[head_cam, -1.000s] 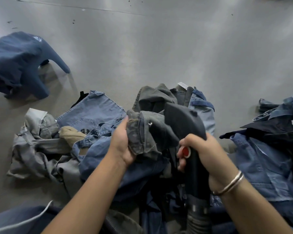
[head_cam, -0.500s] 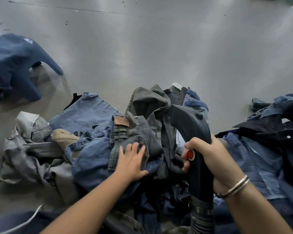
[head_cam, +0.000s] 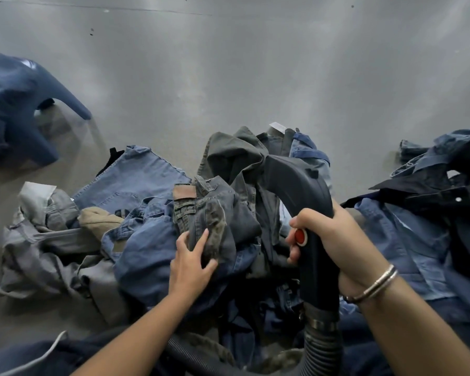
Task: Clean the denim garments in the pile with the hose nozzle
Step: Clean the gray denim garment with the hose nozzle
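The left hand (head_cam: pixel 193 263) is lying with fingers spread flat on grey jeans (head_cam: pixel 215 221) atop the near denim pile (head_cam: pixel 147 248). The right hand (head_cam: pixel 329 240) is wrapping the hose nozzle (head_cam: pixel 304 191), seemingly thumbing its red button (head_cam: pixel 299 236).

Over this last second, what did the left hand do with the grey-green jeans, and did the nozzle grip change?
The left hand let go of the bunched grey-green jeans it had gripped and lifted; they dropped back onto the pile, leather patch showing. The hand now lies lower with fingers spread flat on them. The right hand stayed wrapped round the black hose nozzle, thumb by the red button.
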`<move>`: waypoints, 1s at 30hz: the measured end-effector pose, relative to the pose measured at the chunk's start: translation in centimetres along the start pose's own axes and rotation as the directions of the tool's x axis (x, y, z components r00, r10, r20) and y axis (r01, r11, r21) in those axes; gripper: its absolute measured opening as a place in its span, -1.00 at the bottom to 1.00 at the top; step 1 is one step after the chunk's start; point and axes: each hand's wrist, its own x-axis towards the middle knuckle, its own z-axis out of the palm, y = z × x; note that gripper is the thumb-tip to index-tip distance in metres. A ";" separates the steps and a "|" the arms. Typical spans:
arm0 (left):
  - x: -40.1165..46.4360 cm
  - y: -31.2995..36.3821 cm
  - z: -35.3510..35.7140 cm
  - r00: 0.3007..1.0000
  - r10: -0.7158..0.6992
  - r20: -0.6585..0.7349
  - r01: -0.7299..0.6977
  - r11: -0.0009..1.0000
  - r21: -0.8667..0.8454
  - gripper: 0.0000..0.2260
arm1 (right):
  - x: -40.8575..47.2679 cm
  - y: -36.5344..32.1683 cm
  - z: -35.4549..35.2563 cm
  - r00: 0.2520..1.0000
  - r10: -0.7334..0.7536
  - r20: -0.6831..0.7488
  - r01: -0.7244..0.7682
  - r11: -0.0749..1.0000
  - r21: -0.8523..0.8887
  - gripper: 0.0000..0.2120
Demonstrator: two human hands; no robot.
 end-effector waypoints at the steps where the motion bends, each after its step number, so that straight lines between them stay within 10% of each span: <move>1: 0.5 0.3 -0.2 0.999 -0.050 -0.003 0.048 0.977 -0.208 -0.41 | 0.0 0.0 0.0 1.000 0.003 0.002 -0.003 1.000 0.002 -0.84; 4: 1.4 1.8 -1.0 0.941 -0.306 0.141 0.305 0.595 -0.744 -0.65 | 0.1 0.1 0.0 1.000 0.011 0.011 -0.011 1.000 0.018 -0.83; 10: 2.7 3.8 -3.6 0.740 -0.434 0.513 0.596 0.070 -0.800 -0.86 | 0.1 0.2 0.2 0.999 0.015 0.033 -0.016 1.000 0.016 -0.82; 14: 2.9 6.1 -7.4 0.720 -0.220 0.658 0.687 0.097 -0.720 -0.88 | -0.2 0.1 0.3 1.000 -0.003 0.027 0.003 1.000 -0.003 -0.82; 21: 2.3 10.6 -13.7 0.941 0.016 0.339 0.333 0.157 -0.930 -0.85 | -2.9 -0.9 0.3 0.991 -0.018 0.129 0.019 1.000 -0.009 -0.74; 30: 1.2 13.0 -14.5 0.998 -0.001 0.058 0.057 0.241 -0.969 -0.86 | -4.6 0.2 0.6 0.957 0.084 0.279 -0.046 0.989 -0.142 -0.60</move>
